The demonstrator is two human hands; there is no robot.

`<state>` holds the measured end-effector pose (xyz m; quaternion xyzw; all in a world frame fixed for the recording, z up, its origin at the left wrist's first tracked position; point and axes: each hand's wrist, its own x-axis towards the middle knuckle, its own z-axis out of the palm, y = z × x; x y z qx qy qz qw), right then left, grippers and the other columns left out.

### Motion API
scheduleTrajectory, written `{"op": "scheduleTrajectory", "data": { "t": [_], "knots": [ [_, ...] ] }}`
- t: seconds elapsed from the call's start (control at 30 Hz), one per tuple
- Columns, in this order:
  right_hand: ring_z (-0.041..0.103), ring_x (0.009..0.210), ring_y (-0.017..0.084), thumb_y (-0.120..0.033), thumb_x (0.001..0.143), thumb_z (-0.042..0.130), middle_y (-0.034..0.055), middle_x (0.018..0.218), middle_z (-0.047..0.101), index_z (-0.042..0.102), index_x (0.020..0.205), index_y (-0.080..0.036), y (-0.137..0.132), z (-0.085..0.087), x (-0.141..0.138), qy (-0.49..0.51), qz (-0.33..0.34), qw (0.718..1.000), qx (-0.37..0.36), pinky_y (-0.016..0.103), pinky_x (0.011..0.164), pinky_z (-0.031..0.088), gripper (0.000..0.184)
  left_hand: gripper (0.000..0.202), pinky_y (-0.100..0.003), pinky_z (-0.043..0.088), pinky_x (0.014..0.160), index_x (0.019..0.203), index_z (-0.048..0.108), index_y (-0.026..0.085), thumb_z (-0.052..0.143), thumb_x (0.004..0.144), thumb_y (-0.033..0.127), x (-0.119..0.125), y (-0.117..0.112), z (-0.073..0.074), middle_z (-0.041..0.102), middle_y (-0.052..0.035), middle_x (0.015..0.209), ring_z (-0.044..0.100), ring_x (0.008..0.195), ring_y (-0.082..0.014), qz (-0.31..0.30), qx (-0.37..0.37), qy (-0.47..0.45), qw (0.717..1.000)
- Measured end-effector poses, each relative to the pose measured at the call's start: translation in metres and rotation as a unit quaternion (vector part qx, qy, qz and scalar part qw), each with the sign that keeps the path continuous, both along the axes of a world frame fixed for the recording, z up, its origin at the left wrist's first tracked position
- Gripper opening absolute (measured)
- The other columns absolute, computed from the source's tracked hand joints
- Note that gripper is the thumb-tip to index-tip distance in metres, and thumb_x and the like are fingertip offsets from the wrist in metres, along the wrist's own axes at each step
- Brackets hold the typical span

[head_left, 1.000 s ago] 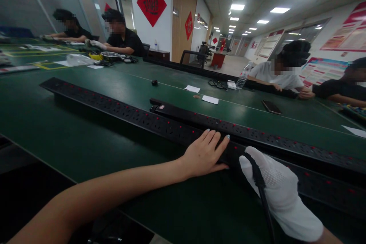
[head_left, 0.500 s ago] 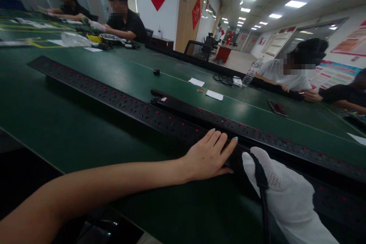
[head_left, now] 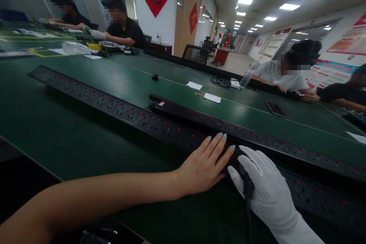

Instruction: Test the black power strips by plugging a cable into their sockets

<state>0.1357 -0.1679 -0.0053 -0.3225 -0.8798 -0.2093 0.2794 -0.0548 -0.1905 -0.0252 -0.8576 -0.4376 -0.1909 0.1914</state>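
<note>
My bare left hand [head_left: 204, 166] lies flat with fingers stretched out on a long black power strip [head_left: 114, 108] that runs across the green table [head_left: 71, 137]. My right hand [head_left: 265, 187], in a white glove, sits just right of it, over the same strip. It grips a black plug [head_left: 246, 187] between thumb and fingers, and the plug's cable [head_left: 247, 221] trails down toward me. The two hands almost touch. A second black power strip [head_left: 200, 116] with red switches lies right behind the first.
Farther across the table are two paper slips [head_left: 212, 98], a small black part [head_left: 154, 77], a phone [head_left: 275, 108], a coiled cable and a water bottle [head_left: 246, 77]. Other people sit working at the far left and far right.
My gloved right hand has slid left along the strip, close to my left hand, and its fingers now reach forward over the sockets. My left hand has stayed flat in place.
</note>
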Motion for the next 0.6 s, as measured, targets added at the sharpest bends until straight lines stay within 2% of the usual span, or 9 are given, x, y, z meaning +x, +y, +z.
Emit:
{"op": "scheduleTrajectory", "data": {
  "t": [0.2,0.47,0.6],
  "knots": [
    [0.054,0.1,0.023,-0.031,0.074,0.059,0.0141,0.11,0.057,0.054,0.096,-0.013,0.0001,-0.0016,0.0005,0.02,0.015,1.0,-0.008,0.043,0.087,0.044,0.028,0.065,-0.047,0.017,0.101,0.138,0.017,0.01,0.041,0.086,0.041,0.0041,-0.0108,-0.0001,0.018,-0.0217,0.141,0.013,0.131,-0.0333,0.026,-0.022,0.027,0.999],
    [0.055,0.099,0.025,-0.032,0.073,0.06,0.0149,0.108,0.058,0.055,0.097,-0.013,0.0013,-0.0025,0.0007,0.021,0.021,1.0,-0.001,0.044,0.085,0.045,0.031,0.062,-0.049,0.02,0.099,0.137,0.02,0.01,0.043,0.085,0.035,0.0068,-0.01,-0.0041,0.022,-0.0226,0.139,0.017,0.129,-0.0354,0.038,0.008,0.053,0.998],
    [0.054,0.099,0.026,-0.033,0.072,0.06,0.0148,0.108,0.057,0.055,0.098,-0.013,0.0016,-0.0034,0.0008,0.019,0.016,1.0,0.002,0.043,0.084,0.046,0.032,0.066,-0.049,0.021,0.098,0.136,0.021,0.01,0.047,0.082,0.038,0.0065,-0.0103,-0.0026,0.023,-0.022,0.139,0.017,0.129,-0.0356,0.033,0.003,0.058,0.998]
  ]
}}
